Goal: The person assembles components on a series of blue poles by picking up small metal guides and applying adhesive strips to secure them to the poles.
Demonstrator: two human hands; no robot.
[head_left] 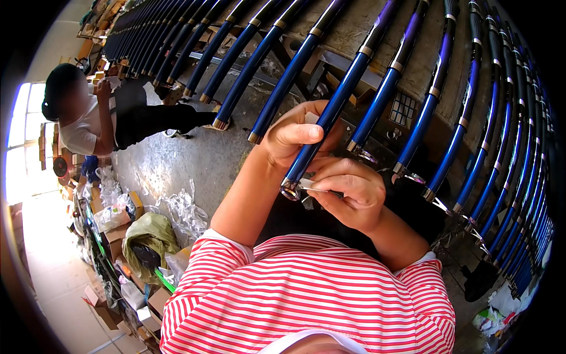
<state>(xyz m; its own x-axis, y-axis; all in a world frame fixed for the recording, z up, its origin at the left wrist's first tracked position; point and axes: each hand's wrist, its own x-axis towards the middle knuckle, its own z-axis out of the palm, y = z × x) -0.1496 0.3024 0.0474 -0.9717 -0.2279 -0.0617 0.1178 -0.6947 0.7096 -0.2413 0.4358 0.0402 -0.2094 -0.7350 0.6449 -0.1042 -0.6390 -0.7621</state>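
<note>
A glossy blue fishing rod [344, 88] slants down toward me, with silver bands and a metal ring [290, 190] at its near end. My left hand [295, 134] is closed around it from the left and beneath, the thumb lying against its side. Just to the right of the rod's end, my right hand [352, 190] pinches a small thin whitish strip [312, 186] between thumb and fingers. The strip reaches close to the rod's tip; whether they touch I cannot tell.
Several similar rods [413, 141] lie in a long row on a rack, ends overhanging on both sides. At the far left stands another person [88, 121]. Boxes, clear plastic wrap [184, 209] and a green sack [150, 236] litter the left floor.
</note>
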